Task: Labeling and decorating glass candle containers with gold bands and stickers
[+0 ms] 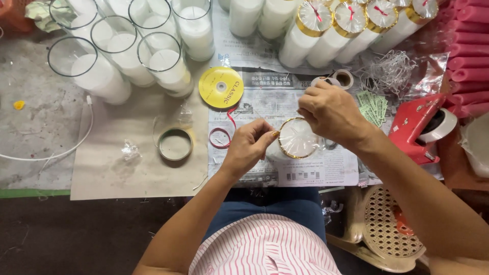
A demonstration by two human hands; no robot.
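Far left of the left hand, a white cable [76, 145] curves over the grey table [35, 102]. Up and left of that hand stands a cluster of clear glass jars holding white candles [122, 51]. Nearer, just left of it, a small round tin lid [174, 144] lies on brown paper [137, 173], and a loop of red ribbon [220, 137] lies close beside the knuckles. A yellow ribbon spool [220, 87] lies flat above the left hand.

The left hand [248, 145] is closed in a pinch, thumb and forefinger nipping the gold band at the left edge of the wrapped candle top [297, 138]. That candle stands between the two hands on newspaper [305, 170], its top covered in clear film ringed with gold ribbon.

The right hand [331, 112] is curled over the upper right rim of the same candle, fingertips touching the band; whether it grips is hidden.

Above the right hand lies a tape roll [343, 78], and farther up a row of finished wrapped candles [351, 28]. To its right sits a red tape dispenser [417, 127]; pink tapers [468, 51] are stacked at the far right.
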